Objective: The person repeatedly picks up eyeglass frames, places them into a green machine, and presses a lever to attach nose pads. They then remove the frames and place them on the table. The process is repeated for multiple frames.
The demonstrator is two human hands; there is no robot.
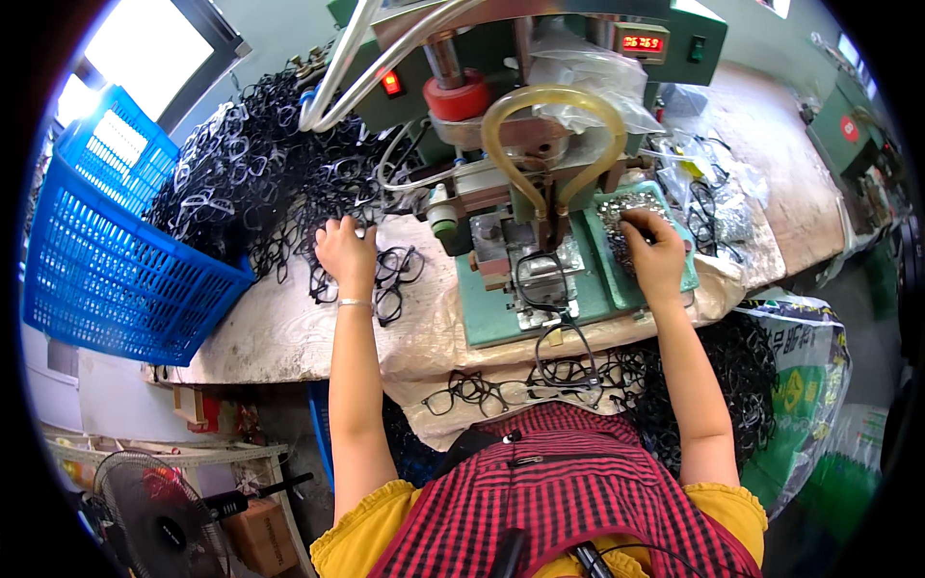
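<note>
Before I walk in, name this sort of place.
Probably an eyewear factory workshop: a green benchtop machine, a heap of eyeglass frames beside it, and a green tray of tiny, metallic-looking parts.

- Here's the checked apron (pixel 578 491), red and black in small squares!
- A short dark zip (pixel 528 460) crosses its front.
- Yellow left sleeve (pixel 361 515), yellow right sleeve (pixel 740 511), both ruffled at the hem!
- Left hand (pixel 347 252) bare, a thin pale bracelet (pixel 356 302) at the wrist; right hand (pixel 657 255) bare too.
- Low down, a black cable (pixel 647 545) curves over the apron.
</note>
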